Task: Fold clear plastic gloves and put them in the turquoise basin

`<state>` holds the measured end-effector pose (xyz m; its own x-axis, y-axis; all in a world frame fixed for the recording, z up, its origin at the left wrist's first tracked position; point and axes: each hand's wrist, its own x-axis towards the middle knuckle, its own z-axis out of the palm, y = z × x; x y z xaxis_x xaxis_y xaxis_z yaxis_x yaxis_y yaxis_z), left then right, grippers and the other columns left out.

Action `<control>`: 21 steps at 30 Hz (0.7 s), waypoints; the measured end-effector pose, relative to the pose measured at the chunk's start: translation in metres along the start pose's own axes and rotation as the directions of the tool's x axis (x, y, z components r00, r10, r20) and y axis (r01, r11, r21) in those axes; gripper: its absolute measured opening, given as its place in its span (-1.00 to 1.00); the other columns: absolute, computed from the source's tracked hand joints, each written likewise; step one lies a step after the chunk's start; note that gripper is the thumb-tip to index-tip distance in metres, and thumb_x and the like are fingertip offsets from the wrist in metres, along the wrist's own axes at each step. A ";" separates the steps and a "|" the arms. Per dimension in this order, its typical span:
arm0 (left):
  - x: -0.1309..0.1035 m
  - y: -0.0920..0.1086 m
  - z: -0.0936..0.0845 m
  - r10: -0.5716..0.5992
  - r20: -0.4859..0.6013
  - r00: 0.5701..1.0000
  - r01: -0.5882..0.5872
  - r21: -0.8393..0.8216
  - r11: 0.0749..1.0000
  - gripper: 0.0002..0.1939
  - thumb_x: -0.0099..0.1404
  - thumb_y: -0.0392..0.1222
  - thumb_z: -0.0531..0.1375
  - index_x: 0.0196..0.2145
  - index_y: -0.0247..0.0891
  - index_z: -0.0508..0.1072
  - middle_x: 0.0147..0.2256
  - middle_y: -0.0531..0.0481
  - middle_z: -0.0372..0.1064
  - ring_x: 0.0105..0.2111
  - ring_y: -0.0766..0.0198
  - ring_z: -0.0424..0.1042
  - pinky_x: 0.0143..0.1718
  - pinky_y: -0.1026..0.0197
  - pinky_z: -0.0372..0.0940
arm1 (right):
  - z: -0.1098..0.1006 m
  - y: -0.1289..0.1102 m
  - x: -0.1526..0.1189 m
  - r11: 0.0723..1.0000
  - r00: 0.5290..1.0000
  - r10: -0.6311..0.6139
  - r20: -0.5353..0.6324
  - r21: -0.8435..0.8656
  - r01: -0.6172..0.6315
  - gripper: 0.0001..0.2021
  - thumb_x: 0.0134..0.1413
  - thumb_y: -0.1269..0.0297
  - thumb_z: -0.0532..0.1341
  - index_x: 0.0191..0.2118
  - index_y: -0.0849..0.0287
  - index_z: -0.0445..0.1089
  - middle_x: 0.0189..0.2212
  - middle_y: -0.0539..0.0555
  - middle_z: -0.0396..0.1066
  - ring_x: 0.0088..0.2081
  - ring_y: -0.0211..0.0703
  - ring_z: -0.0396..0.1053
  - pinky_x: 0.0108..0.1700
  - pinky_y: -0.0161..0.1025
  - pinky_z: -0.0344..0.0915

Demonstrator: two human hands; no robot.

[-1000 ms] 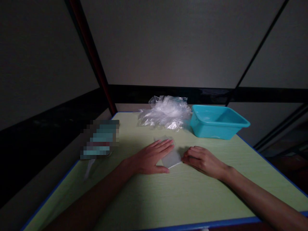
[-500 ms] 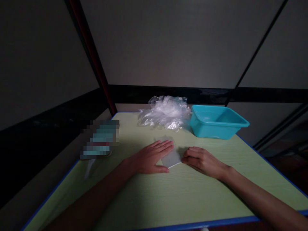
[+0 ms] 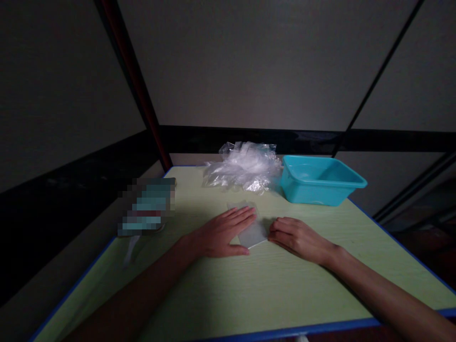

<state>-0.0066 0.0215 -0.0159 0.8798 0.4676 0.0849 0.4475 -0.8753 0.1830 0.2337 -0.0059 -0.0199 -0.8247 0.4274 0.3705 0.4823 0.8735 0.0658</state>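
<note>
A small, flat, translucent plastic bag (image 3: 253, 236) lies near the middle of the table. My left hand (image 3: 228, 232) rests flat across its left part, fingers stretched out and thumb apart. At the bag's lower right corner is my right hand (image 3: 294, 235), its fingers curled and pressed together on the edge there. The fingertips of that hand are partly hidden. Behind the bag, a loose heap of crumpled clear plastic bags (image 3: 245, 166) sits at the table's far side.
A turquoise plastic basin (image 3: 313, 192) stands at the far right, beside the heap. On the left edge lies a pixelated, phone-like object (image 3: 151, 206) with a pale strap (image 3: 131, 249). The pale green table (image 3: 228, 299) has a blue rim, and dark-banded panels (image 3: 249, 71) rise behind it.
</note>
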 end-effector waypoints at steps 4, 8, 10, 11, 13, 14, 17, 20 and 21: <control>0.000 0.001 -0.001 0.017 -0.024 1.000 -0.016 0.010 1.000 -0.21 0.18 0.18 0.00 0.20 -0.32 -0.17 0.22 -0.15 -0.32 0.20 0.13 -0.29 0.17 0.11 -0.30 | 0.000 -0.001 -0.001 1.000 1.000 0.013 -0.020 -0.009 -0.014 -0.73 0.23 0.32 -0.06 -0.35 0.25 0.33 -0.47 0.05 0.31 -0.41 -0.22 0.21 -0.38 -0.26 0.14; 0.000 0.001 0.000 0.019 -0.023 1.000 -0.018 0.020 1.000 -0.22 0.19 0.16 0.00 0.20 -0.36 -0.16 0.22 -0.18 -0.31 0.20 0.14 -0.29 0.17 0.11 -0.29 | 0.001 -0.002 0.000 0.999 1.000 0.013 -0.021 -0.042 -0.014 -0.74 0.23 0.34 -0.07 -0.37 0.25 0.32 -0.48 0.03 0.30 -0.41 -0.23 0.21 -0.39 -0.27 0.11; -0.001 0.001 0.000 0.019 -0.022 1.000 -0.018 0.019 1.000 -0.23 0.19 0.15 0.01 0.19 -0.37 -0.15 0.22 -0.19 -0.30 0.20 0.14 -0.28 0.17 0.11 -0.28 | 0.001 -0.002 0.001 0.995 1.000 -0.019 -0.013 -0.099 0.018 -0.74 0.23 0.37 -0.07 -0.38 0.25 0.32 -0.48 0.03 0.31 -0.42 -0.23 0.20 -0.40 -0.26 0.10; -0.001 0.001 0.001 0.022 -0.026 0.999 -0.021 0.018 1.000 -0.23 0.20 0.14 0.01 0.19 -0.37 -0.15 0.22 -0.19 -0.29 0.20 0.14 -0.28 0.17 0.11 -0.27 | 0.001 -0.002 0.002 0.992 0.999 -0.032 -0.009 -0.123 0.031 -0.74 0.23 0.38 -0.06 -0.39 0.25 0.32 -0.48 0.03 0.30 -0.43 -0.23 0.20 -0.41 -0.26 0.09; -0.001 0.000 0.001 0.032 -0.041 0.999 -0.032 0.019 0.999 -0.23 0.19 0.12 0.02 0.19 -0.37 -0.15 0.22 -0.20 -0.29 0.20 0.14 -0.27 0.17 0.10 -0.25 | 0.001 -0.002 0.002 0.986 0.998 -0.056 -0.003 -0.160 0.054 -0.74 0.22 0.39 -0.05 -0.41 0.25 0.32 -0.49 0.02 0.30 -0.43 -0.24 0.20 -0.42 -0.25 0.08; -0.001 0.000 0.001 0.040 -0.051 0.998 -0.039 0.020 0.999 -0.24 0.19 0.11 0.03 0.19 -0.36 -0.15 0.22 -0.19 -0.28 0.20 0.14 -0.26 0.16 0.10 -0.23 | 0.001 -0.002 0.003 0.983 0.998 -0.064 -0.002 -0.175 0.063 -0.74 0.22 0.39 -0.05 -0.41 0.24 0.32 -0.49 0.02 0.30 -0.43 -0.24 0.20 -0.42 -0.25 0.08; -0.001 0.001 0.000 0.074 -0.088 0.993 -0.071 0.036 0.997 -0.26 0.18 0.07 0.06 0.18 -0.37 -0.10 0.21 -0.21 -0.22 0.19 0.14 -0.20 0.16 0.10 -0.18 | 0.001 -0.002 0.002 0.979 0.998 -0.065 0.015 -0.195 0.067 -0.75 0.21 0.39 -0.04 -0.41 0.23 0.32 -0.49 0.02 0.30 -0.42 -0.23 0.21 -0.42 -0.25 0.09; -0.001 0.004 -0.001 0.120 -0.140 0.983 -0.111 0.071 0.991 -0.31 0.15 0.02 0.10 0.14 -0.42 0.03 0.16 -0.28 -0.07 0.16 0.09 -0.07 0.13 0.09 -0.09 | 0.000 -0.001 0.001 0.983 0.997 -0.061 0.040 -0.173 0.067 -0.76 0.20 0.38 -0.03 -0.39 0.23 0.33 -0.45 0.03 0.33 -0.39 -0.21 0.24 -0.39 -0.25 0.15; -0.002 0.005 -0.001 0.130 -0.156 0.979 -0.118 0.085 0.989 -0.34 0.14 0.00 0.11 0.10 -0.43 0.09 0.14 -0.30 0.00 0.14 0.07 0.00 0.11 0.08 -0.05 | 0.000 -0.001 0.001 0.986 0.997 -0.063 0.044 -0.152 0.069 -0.77 0.20 0.38 -0.03 -0.37 0.23 0.34 -0.41 0.04 0.35 -0.35 -0.20 0.25 -0.36 -0.24 0.18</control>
<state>-0.0061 0.0162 -0.0139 0.8947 0.3633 0.2600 0.3529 -0.9316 0.0875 0.2324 -0.0058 -0.0195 -0.8657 0.3814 0.3243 0.4635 0.8553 0.2314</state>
